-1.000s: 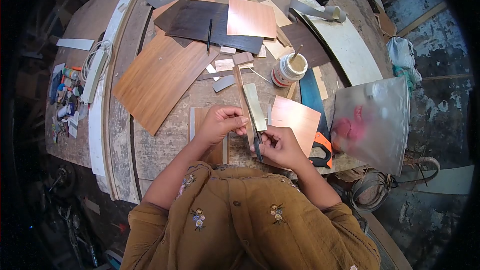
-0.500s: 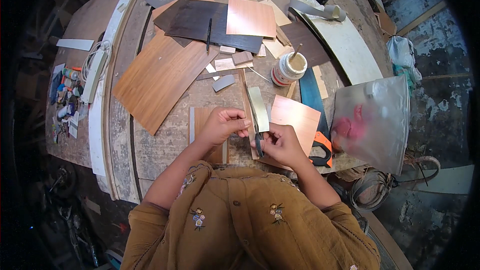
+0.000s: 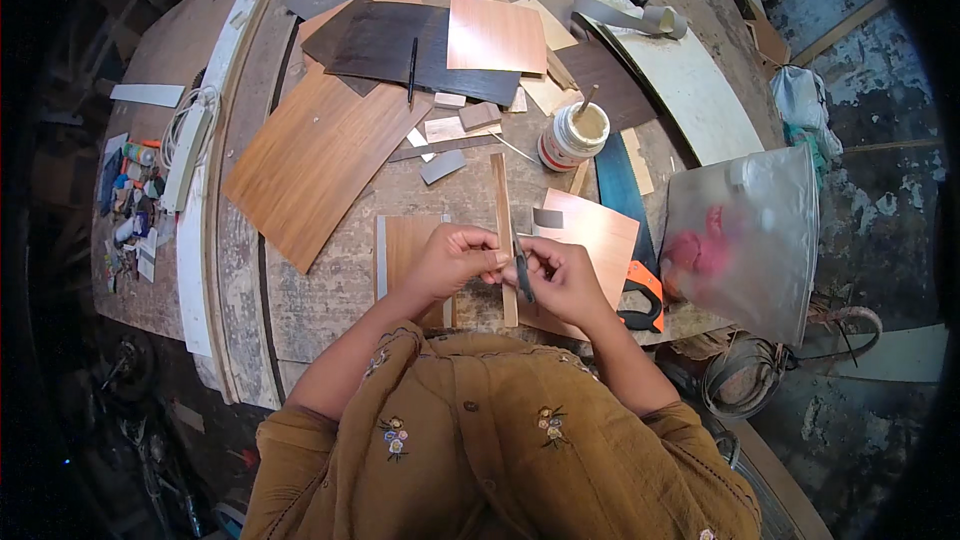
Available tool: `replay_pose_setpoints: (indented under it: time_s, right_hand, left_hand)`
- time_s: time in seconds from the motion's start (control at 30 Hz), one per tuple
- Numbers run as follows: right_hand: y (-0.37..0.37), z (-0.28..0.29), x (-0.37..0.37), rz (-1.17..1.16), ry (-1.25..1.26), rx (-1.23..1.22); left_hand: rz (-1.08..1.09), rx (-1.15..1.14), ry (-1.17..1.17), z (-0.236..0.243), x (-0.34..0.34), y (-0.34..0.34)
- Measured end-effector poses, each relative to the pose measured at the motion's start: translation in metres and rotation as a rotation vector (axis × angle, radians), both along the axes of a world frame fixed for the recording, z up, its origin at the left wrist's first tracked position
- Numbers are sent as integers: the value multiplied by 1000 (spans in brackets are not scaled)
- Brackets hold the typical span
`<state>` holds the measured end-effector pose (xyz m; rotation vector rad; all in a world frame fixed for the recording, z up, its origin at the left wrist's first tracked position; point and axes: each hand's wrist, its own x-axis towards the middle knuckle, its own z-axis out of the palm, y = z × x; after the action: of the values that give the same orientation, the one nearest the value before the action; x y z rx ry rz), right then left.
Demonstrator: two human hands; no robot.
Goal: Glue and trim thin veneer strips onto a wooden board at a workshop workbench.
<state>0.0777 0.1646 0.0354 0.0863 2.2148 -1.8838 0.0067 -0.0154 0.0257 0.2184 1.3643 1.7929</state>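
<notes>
Close to my body, my left hand (image 3: 460,262) is closed, thumb and fingertips pinching the edge of a narrow wooden strip (image 3: 502,195). The strip runs lengthwise away from me and passes between my hands. On its right side, my right hand (image 3: 560,278) is closed round a slim dark tool (image 3: 523,275); finger cover hides whether it is scissors. A small grey piece (image 3: 547,219) shows just above my right fingers, over a pinkish wood-toned square (image 3: 597,235). Whether my fingers touch that piece, I cannot tell.
An orange-and-black saw handle (image 3: 641,300) lies right of my hand, by a translucent bin (image 3: 745,250). Beyond stands an open glue jar (image 3: 573,137) with a stick in it. Wood-grain sheets (image 3: 320,160), small blocks (image 3: 480,117) and a black pen (image 3: 413,70) lie farther left.
The pale strip that stood between my hands no longer shows there; a small grey piece is now visible above my right fingers. The wooden strip has shifted slightly and sits straighter.
</notes>
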Motion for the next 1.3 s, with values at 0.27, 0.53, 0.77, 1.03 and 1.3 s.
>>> replay_pose_setpoints:
  time_s: [0.27, 0.53, 0.77, 1.03, 1.3]
  right_hand:
    - [19, -21, -12, -122, -6, 382]
    - [39, -37, -12, -15, -26, 1100]
    - [19, -25, -22, -9, 148, 663]
    - [-20, -29, -16, 105, 100, 569]
    - [-19, -44, -14, 76, -16, 298]
  left_hand:
    - [202, -7, -190, -33, -4, -9]
    - [346, -30, -238, -45, -2, -14]
    - [396, -109, -189, -48, 4, -8]
    - [349, -108, -135, -50, 11, -6]
    - [425, -64, -266, -53, 9, -7]
